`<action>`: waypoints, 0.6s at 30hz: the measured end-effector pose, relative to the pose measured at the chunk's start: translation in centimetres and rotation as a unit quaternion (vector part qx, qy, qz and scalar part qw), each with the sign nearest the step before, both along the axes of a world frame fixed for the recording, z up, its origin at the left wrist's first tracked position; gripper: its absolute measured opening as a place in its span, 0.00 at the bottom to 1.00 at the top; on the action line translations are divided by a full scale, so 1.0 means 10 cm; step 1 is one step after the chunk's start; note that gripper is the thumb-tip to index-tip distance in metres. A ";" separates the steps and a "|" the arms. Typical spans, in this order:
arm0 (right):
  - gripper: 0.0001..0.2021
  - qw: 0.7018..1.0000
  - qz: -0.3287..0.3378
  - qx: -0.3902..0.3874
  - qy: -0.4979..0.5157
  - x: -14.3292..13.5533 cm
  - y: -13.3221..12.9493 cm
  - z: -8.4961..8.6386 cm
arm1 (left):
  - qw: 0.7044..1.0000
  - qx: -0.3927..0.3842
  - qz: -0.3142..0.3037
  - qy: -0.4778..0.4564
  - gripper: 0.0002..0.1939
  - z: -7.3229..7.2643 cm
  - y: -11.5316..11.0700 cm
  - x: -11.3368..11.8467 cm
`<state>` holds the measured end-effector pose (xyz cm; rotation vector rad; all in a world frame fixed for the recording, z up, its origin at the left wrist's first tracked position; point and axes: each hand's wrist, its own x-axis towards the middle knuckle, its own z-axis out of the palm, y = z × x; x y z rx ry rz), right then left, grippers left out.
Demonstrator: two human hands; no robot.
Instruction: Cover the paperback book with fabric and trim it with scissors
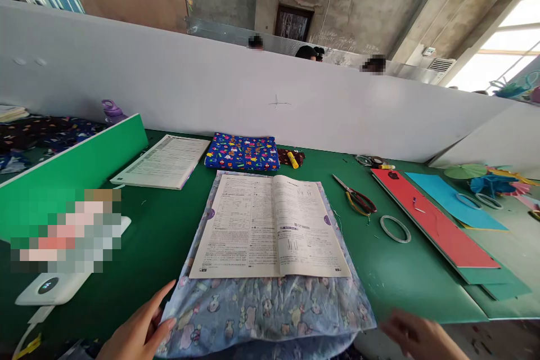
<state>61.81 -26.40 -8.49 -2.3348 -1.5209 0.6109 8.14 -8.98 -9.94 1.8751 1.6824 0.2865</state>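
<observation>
A pale blue cloth [253,309] with a cartoon animal print lies before me, its near part sagging over the table's front edge. On top of it rests an open book [248,225] with printed pages. My left hand [141,323] is at the cloth's left edge, thumb over the fabric and index finger stretched along the border; the other fingertips are partly hidden. My right hand [415,334], smeared by motion, is just off the cloth's near right corner, apart from it. Scissors [356,197] with red and yellow handles lie right of the book.
A folded blue printed cloth [242,152], a yellow glue stick [292,160] and a stapled paper booklet [164,162] lie behind. At left are a white power bank [50,287] and a green divider [84,152]. A tape roll [395,229] and red board [434,219] are right.
</observation>
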 end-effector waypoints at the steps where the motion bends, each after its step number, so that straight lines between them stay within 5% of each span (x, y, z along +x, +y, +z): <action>1: 0.19 1.000 0.009 0.008 -0.012 -0.02 0.15 0.16 | 1.000 -0.003 -0.008 0.005 0.34 0.01 0.03 -0.01; 4: 0.19 0.991 0.006 0.113 -0.079 -0.19 0.69 0.46 | 0.997 0.068 -0.029 0.034 0.34 0.13 0.24 0.10; 6: 0.18 0.973 0.058 0.199 -0.100 -0.36 1.07 0.49 | 0.982 0.178 -0.041 0.056 0.32 0.22 0.45 0.30; 11: 0.24 0.941 0.166 0.257 -0.147 -0.66 1.71 0.11 | 0.955 0.264 -0.089 0.104 0.26 0.21 0.91 0.84; 15: 0.27 0.950 0.171 0.183 -0.188 -0.61 1.82 -0.25 | 0.960 0.201 -0.086 0.172 0.27 0.10 1.00 0.94; 18: 0.27 0.955 0.153 0.164 -0.196 -0.54 1.79 -0.37 | 0.962 0.169 -0.080 0.198 0.28 0.14 0.97 0.93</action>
